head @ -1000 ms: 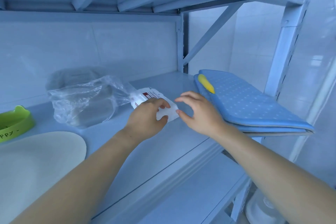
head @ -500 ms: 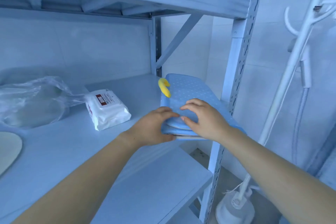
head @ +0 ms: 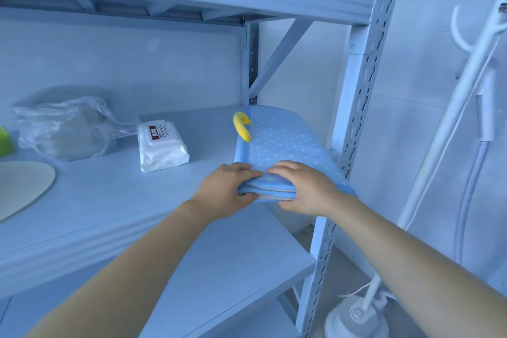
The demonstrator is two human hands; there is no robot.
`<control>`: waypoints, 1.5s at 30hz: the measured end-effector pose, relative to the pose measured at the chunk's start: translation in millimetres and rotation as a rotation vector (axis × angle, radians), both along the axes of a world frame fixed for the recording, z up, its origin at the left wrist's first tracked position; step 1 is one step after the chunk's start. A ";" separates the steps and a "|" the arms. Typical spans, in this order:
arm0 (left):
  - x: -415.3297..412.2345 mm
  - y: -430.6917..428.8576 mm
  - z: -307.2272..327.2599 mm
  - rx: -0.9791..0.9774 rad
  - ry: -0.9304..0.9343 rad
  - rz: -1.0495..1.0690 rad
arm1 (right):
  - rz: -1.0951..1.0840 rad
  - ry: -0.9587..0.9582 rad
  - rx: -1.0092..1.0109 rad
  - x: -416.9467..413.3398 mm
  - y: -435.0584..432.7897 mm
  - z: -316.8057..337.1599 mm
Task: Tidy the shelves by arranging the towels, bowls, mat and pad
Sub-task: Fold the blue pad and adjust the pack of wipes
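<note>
Blue-painted metal shelving fills the view as a person holds a folded blue pad [head: 285, 143] with both hands. The pad, dotted with pale spots, lies at the right end of the middle shelf [head: 109, 200], beside the perforated upright post [head: 362, 90], and its near end reaches the shelf's front edge. The left hand [head: 225, 189] grips that end from the left, with fingers curled over the top layer and the thumb beneath. The right hand [head: 304, 189] grips it from the right, fingers laid over the top and the thumb tucked under the stacked layers. Between the two hands the pad's cream-edged folds show. A yellow hook [head: 242, 129] lies on the pad's far left corner. To the left, well apart from the pad, a white packet [head: 162, 148] with a dark red label lies flat on the same shelf. Beyond it a crumpled clear plastic bag [head: 65, 129] holds something grey that cannot be made out. At the left edge of the view, part of a green bowl [head: 4, 140] sits near the back and part of a beige mat [head: 22, 186] lies flat nearer the front. A lower shelf [head: 233, 269] juts out beneath the forearms. Outside the rack, on the right, a white stand [head: 452, 132] with a hose rises from a round base on the floor.
</note>
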State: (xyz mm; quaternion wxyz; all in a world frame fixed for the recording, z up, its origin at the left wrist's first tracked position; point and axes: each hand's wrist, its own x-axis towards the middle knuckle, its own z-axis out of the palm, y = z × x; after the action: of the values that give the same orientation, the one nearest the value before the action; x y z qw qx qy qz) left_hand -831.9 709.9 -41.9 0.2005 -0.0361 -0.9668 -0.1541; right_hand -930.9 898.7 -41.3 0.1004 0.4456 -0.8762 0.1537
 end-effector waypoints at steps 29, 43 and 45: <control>-30.8 107.1 -26.2 0.013 0.072 0.127 | 0.275 -0.037 -0.138 -59.4 93.5 -6.0; -30.9 141.8 -18.8 -0.021 -0.028 0.276 | 0.354 -0.092 -0.112 -83.2 110.8 -8.4; -33.4 141.8 -18.2 -0.027 -0.038 0.284 | 0.357 -0.105 -0.109 -86.1 109.7 -9.5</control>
State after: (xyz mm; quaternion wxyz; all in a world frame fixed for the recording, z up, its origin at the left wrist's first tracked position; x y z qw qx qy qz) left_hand -865.2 851.7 -60.0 0.2014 0.1012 -0.9678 -0.1119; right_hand -1017.0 1008.4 -50.8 0.0498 0.5790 -0.7777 0.2396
